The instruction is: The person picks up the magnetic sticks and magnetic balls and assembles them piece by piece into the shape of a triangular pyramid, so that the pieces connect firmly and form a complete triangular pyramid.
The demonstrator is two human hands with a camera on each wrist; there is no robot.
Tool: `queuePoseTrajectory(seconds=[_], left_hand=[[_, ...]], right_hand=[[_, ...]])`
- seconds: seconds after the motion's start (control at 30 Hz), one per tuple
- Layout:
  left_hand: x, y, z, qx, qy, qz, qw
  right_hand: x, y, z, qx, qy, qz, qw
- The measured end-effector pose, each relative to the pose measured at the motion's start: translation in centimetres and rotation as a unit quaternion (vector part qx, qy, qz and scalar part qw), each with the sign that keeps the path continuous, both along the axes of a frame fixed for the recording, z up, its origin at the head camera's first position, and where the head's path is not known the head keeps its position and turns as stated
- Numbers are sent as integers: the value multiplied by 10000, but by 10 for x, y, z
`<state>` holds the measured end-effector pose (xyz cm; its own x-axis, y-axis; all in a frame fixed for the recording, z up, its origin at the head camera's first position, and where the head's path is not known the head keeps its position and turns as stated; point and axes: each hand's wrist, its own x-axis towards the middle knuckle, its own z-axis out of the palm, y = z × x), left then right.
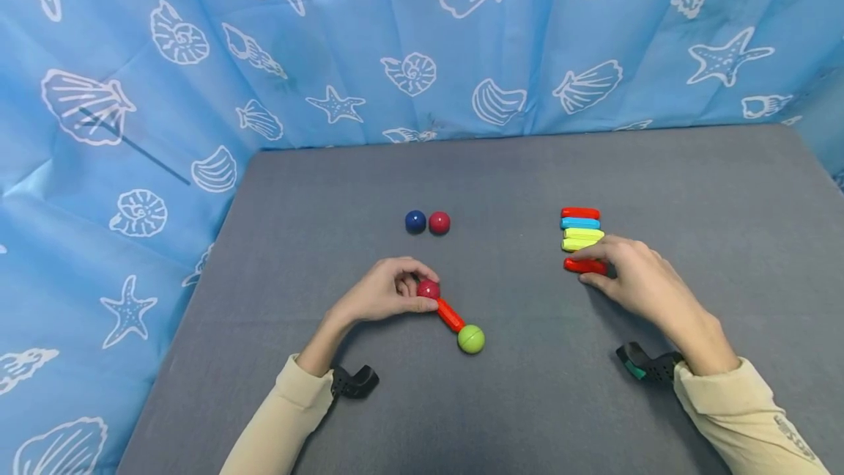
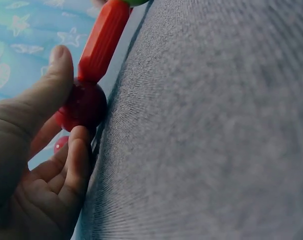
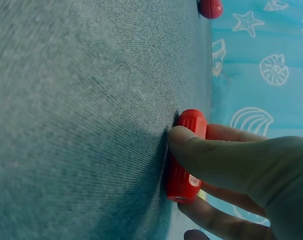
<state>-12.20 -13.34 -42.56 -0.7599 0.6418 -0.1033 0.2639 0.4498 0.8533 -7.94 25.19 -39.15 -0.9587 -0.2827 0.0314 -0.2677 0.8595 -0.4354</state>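
My left hand [image 1: 389, 289] holds a dark red ball [image 1: 428, 289] between thumb and fingers. A red rod [image 1: 451, 315] joins that ball to a green ball [image 1: 471, 339], and the joined piece lies on the grey table. In the left wrist view the thumb and fingertips grip the red ball [image 2: 84, 105] at the rod's end. Over to the right, my right hand [image 1: 633, 277] pinches a loose red rod [image 1: 585, 266] close to the tabletop. The right wrist view has the thumb across the ribbed side of this red rod [image 3: 184, 167], with fingers behind it.
Beyond the right hand, a red rod [image 1: 580, 212], a blue rod [image 1: 580, 223] and yellow rods [image 1: 583, 234] lie in a stack of rows. A blue ball [image 1: 415, 222] and another red ball [image 1: 439, 223] sit side by side behind the left hand. A blue shell-patterned curtain [image 1: 369, 42] borders the grey table [image 1: 330, 189].
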Motion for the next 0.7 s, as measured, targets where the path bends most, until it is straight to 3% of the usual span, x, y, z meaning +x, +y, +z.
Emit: queuePoseTrajectory(seconds=[0.23, 0.5, 0.7], left_hand=[[2, -1, 1, -71, -42, -22, 10000], [6, -4, 10, -17, -444, -203, 9988], [9, -3, 11, -291, -276, -250, 9989]], right_hand=[[0, -2, -2, -45, -116, -36, 9999], [-2, -6, -4, 127, -297, -132, 9994], [0, -19, -2, 204, -239, 33, 9995]])
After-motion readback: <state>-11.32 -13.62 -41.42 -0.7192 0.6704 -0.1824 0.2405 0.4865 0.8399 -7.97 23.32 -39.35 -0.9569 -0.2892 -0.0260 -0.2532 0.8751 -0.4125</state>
